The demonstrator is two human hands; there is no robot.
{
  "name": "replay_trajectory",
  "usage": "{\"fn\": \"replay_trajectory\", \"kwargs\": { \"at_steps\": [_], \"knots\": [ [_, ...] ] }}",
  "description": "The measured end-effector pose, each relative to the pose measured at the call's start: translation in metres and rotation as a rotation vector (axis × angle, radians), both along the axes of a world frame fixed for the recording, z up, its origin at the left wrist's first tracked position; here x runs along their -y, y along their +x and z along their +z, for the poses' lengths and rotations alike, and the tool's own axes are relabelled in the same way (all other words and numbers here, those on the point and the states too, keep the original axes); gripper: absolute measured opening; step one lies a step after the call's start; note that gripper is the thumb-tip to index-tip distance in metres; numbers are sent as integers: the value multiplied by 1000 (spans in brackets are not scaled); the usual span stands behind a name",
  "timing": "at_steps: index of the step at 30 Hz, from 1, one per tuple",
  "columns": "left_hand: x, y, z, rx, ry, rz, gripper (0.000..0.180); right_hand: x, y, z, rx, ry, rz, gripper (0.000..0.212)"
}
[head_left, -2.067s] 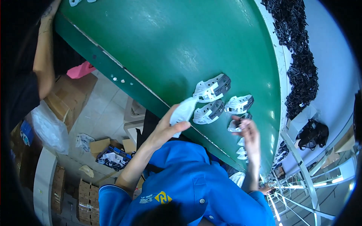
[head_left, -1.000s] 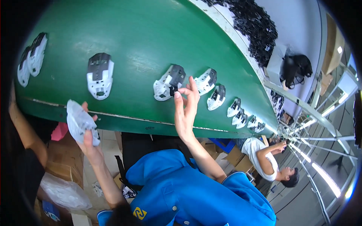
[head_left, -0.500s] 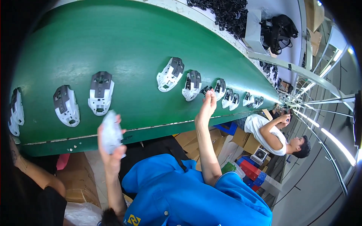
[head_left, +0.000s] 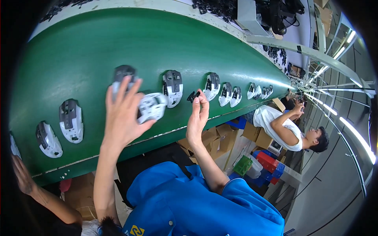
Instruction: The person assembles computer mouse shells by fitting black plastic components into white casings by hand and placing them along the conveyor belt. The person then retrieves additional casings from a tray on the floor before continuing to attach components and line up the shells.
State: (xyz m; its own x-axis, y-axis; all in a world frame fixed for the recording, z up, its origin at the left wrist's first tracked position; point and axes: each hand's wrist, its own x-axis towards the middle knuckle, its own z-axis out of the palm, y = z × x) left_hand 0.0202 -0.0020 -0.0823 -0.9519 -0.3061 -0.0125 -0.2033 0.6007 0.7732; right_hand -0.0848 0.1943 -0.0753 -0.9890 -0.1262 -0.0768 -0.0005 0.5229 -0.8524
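My left hand reaches over the green conveyor belt, its fingers stretched across a blurred grey-and-white shell shaped like a computer mouse. A second white shell sits tilted between that hand's thumb and fingers, its dark end partly hidden. Whether it also rests on the belt I cannot tell. My right hand is raised at the belt's near edge, pinching a small black plastic part between thumb and fingertips. Just beyond lies another grey-and-white shell, apart from both hands.
More shells lie along the green belt on both sides. Black parts are heaped on the far ledge. Another person's hand is at the lower left. A person in white works farther right. Cartons stand below the belt.
My left hand has moved up over the belt with the white shell, reaching another shell. My right hand has come left and nearer with the black part. Shells on the belt have shifted left.
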Motion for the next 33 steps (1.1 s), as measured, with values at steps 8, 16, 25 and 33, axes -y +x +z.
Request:
{"fn": "replay_trajectory", "kwargs": {
  "at_steps": [8,16,25,33],
  "knots": [
    [39,54,18,63,-10,266,60,29,7,59,750,-316,147,37],
    [-6,75,99,-326,1259,635,68,29,-1,128,1033,-609,411,26],
    [-36,77,184,-305,1410,479,83,27,-5,222,886,-620,670,30],
    [-49,61,252,-209,1226,291,86,10,-25,261,718,-613,944,28]
  ]
}}
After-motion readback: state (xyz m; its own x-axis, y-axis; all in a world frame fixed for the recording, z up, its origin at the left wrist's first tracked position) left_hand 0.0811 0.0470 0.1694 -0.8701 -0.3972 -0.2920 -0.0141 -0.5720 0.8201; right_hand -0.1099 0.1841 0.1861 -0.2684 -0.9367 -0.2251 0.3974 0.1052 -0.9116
